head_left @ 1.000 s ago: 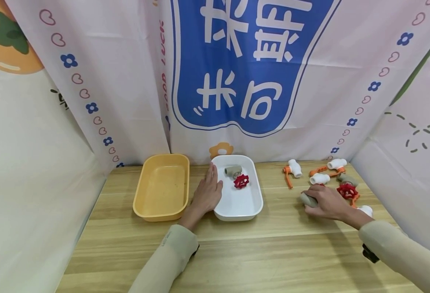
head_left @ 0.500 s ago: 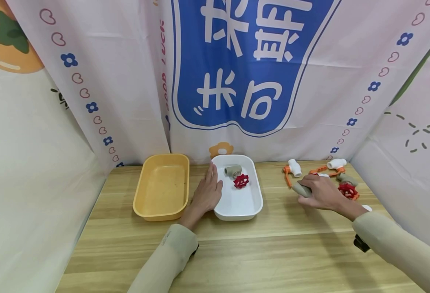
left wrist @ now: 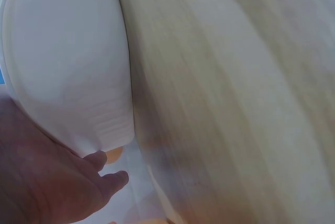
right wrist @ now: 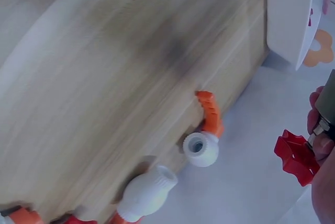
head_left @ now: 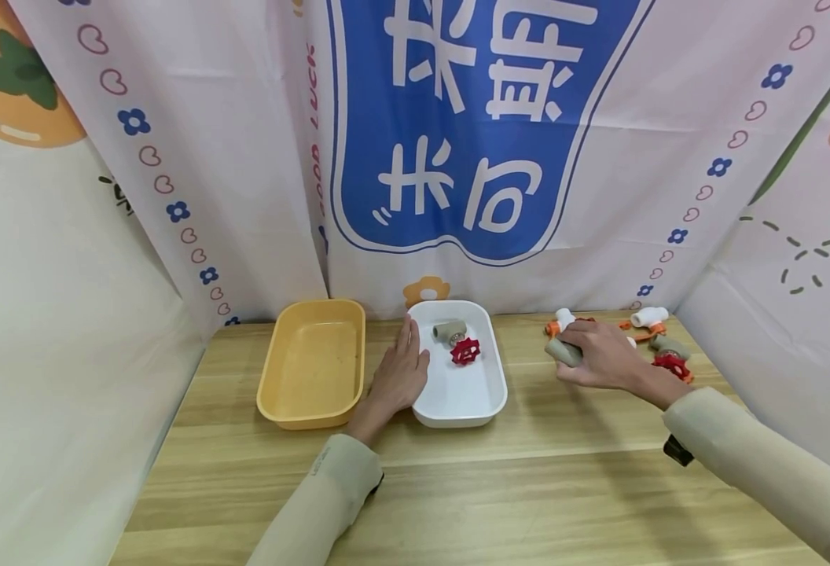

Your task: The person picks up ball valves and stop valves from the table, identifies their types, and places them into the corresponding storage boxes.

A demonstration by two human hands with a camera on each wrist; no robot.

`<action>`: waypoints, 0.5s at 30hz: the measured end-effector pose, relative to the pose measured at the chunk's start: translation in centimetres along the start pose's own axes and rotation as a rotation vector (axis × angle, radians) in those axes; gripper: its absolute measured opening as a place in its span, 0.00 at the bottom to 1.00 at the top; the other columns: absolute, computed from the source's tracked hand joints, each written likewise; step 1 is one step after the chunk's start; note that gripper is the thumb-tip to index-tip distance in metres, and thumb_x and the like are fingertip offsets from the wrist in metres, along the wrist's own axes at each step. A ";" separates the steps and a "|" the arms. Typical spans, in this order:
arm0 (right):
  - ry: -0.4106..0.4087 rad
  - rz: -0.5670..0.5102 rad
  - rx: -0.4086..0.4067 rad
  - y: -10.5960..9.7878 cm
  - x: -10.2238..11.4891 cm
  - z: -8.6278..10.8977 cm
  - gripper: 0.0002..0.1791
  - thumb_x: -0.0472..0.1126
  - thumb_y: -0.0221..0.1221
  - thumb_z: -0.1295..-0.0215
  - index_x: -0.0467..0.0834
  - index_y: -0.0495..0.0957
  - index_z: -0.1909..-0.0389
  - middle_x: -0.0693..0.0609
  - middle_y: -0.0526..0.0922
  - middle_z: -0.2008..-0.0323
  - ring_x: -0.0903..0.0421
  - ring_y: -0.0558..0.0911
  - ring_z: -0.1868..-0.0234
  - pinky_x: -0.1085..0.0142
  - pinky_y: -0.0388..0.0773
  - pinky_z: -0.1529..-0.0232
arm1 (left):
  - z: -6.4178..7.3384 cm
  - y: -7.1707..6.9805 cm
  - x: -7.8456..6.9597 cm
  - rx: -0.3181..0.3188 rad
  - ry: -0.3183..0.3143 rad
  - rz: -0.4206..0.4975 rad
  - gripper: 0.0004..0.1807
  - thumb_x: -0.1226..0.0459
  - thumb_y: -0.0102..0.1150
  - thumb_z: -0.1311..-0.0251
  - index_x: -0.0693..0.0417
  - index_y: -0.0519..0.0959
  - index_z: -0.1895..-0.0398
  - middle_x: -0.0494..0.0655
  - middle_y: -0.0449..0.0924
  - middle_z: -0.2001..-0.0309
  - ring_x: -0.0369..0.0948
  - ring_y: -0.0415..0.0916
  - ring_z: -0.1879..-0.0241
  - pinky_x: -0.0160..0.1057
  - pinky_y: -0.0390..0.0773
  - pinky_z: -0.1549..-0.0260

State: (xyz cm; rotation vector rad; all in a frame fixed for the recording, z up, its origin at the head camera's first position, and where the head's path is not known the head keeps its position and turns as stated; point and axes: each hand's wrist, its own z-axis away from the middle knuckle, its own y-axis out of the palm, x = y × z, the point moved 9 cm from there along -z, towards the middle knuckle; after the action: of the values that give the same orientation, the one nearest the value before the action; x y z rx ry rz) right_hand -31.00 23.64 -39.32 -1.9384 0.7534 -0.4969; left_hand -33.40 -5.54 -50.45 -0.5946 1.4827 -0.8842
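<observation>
Okay, so the grey plastic valve with the spoked red handwheel (head_left: 563, 351) is in your right hand (head_left: 602, 358), just this side of the loose parts right of the trays. That hand has its fingers curled round it, one grey end poking out past your fingers, and it looks to be off the tabletop. From the right wrist view, the wheel juts out to the side, so I'd hold by the grey body and lift it well over the white plastic valve with the orange lever handle (right wrist: 201, 149), since the wheel could probably snag on that lever.

Your left hand (head_left: 397, 373) has its fingers extended and gripping nothing, resting along the left side of the white rectangular plastic tray (head_left: 457, 420). Good spot imo: light pressure should be enough to steady it without tipping.

Counting up: three grey valves visible, namely yours, another grey valve (head_left: 449, 331) inside the white tray, and a third grey valve (head_left: 672, 347) over at the far right. Whites, at least three: the lever one, a second white valve (head_left: 650, 317) near the back corner, and a third white valve (right wrist: 144, 195) mostly behind your hand from above. Can't tell what the orange bit by the third grey one belongs to. Two trays, counting the yellow rectangular plastic tray (head_left: 309, 365), all on one wood-grain table (head_left: 457, 495).
</observation>
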 end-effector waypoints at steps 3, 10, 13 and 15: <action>-0.008 -0.008 -0.015 -0.2 0.4 -0.8 0.11 0.46 0.67 0.55 0.45 0.86 0.71 0.55 0.81 0.74 0.65 0.69 0.77 0.71 0.62 0.79 | 0.0 0.0 0.0 0.001 -0.001 0.001 0.38 0.51 0.30 0.15 0.54 0.32 0.13 0.45 0.23 0.13 0.51 0.38 0.14 0.56 0.45 0.18; -0.037 -0.019 -0.022 0.1 1.9 -2.2 0.14 0.47 0.69 0.54 0.43 0.87 0.68 0.52 0.85 0.70 0.61 0.76 0.75 0.68 0.69 0.78 | 0.2 -0.2 -0.2 -0.007 0.012 -0.019 0.38 0.49 0.28 0.15 0.56 0.34 0.13 0.47 0.25 0.12 0.50 0.37 0.14 0.56 0.47 0.18; -0.062 -0.029 -0.020 0.3 2.7 -2.7 0.14 0.48 0.70 0.54 0.44 0.88 0.68 0.53 0.85 0.71 0.61 0.77 0.74 0.67 0.71 0.77 | 0.2 -0.2 -0.2 -0.004 0.012 -0.025 0.38 0.48 0.28 0.15 0.56 0.34 0.13 0.47 0.25 0.12 0.50 0.37 0.14 0.56 0.47 0.18; -0.078 -0.035 -0.020 0.3 3.2 -3.1 0.14 0.48 0.70 0.54 0.45 0.88 0.68 0.54 0.84 0.72 0.61 0.77 0.74 0.67 0.72 0.77 | 0.2 -0.2 -0.3 -0.005 0.013 -0.030 0.39 0.48 0.28 0.15 0.56 0.33 0.13 0.47 0.25 0.12 0.50 0.37 0.14 0.56 0.47 0.18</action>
State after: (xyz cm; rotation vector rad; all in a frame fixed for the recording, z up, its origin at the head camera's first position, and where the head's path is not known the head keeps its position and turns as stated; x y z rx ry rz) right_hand -30.66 19.36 -38.15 -1.9807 0.6786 -0.4337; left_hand -33.18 -5.52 -50.10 -0.6167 1.4908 -0.9091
